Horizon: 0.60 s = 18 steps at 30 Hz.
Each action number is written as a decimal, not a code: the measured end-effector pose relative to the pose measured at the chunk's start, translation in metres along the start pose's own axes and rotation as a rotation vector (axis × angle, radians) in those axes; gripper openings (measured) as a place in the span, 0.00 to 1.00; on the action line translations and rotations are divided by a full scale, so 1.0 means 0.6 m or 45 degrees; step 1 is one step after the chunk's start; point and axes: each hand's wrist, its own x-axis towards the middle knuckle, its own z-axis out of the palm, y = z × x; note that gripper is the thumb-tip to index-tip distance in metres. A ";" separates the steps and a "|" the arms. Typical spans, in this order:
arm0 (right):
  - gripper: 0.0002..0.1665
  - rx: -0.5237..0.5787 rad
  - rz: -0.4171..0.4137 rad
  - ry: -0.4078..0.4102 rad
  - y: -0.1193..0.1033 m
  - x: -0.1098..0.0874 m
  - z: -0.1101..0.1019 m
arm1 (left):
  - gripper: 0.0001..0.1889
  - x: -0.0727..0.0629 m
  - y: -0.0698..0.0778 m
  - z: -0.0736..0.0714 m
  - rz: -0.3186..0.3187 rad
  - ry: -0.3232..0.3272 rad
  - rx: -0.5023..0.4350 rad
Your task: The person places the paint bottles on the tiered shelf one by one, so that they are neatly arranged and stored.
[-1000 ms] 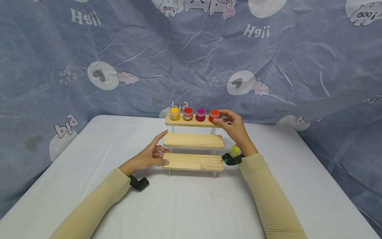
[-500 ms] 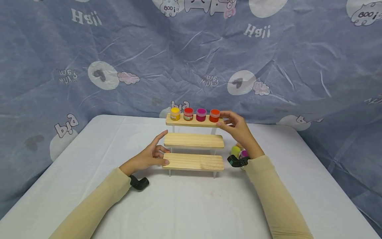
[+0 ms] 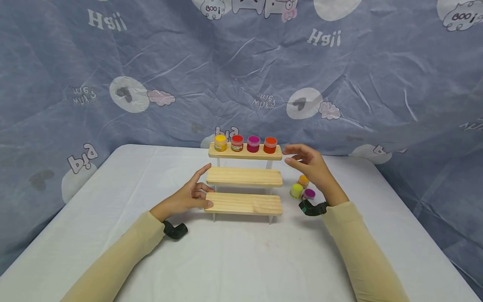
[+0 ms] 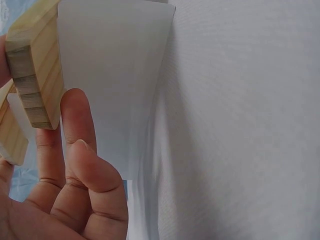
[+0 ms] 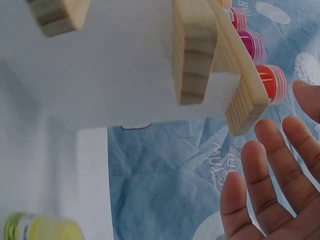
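Lining the top shelf (image 3: 245, 155), four jars (image 3: 253, 145) holding yellow, red, purple, orange-red.

Behind the white table (image 3: 234, 260), a creased blue-grey sheet (image 3: 211, 63) is hung, and it is also seen past the table's left and right edges. Above the table's back edge, two pale circles (image 3: 137, 104) are printed on it, each marked with a grey heart (image 3: 124, 94); a pink cloud (image 3: 161, 97) is set just beside each. Higher above the table, white lettering (image 3: 107, 20) is repeated, and speech bubbles (image 3: 213, 9) are shown. Close to the table's back left corner, outlined lettering (image 3: 83, 158) is printed. On the table itself, faint reddish marks (image 3: 269, 244) can be made out.
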 end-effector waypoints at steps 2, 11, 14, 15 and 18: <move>0.22 -0.020 0.013 -0.025 0.003 -0.007 -0.007 | 0.63 0.000 0.001 0.000 -0.005 0.004 0.004; 0.18 -0.126 0.043 -0.194 0.030 -0.046 -0.053 | 0.63 0.000 0.002 0.000 -0.020 0.014 0.026; 0.18 -0.163 0.069 -0.212 0.045 -0.058 -0.067 | 0.63 0.000 0.002 -0.001 -0.020 0.010 0.026; 0.18 -0.175 0.078 -0.213 0.050 -0.062 -0.071 | 0.63 0.000 0.002 -0.001 -0.020 0.009 0.024; 0.18 -0.194 0.111 -0.217 0.068 -0.072 -0.083 | 0.63 0.000 0.001 0.000 -0.021 0.007 0.023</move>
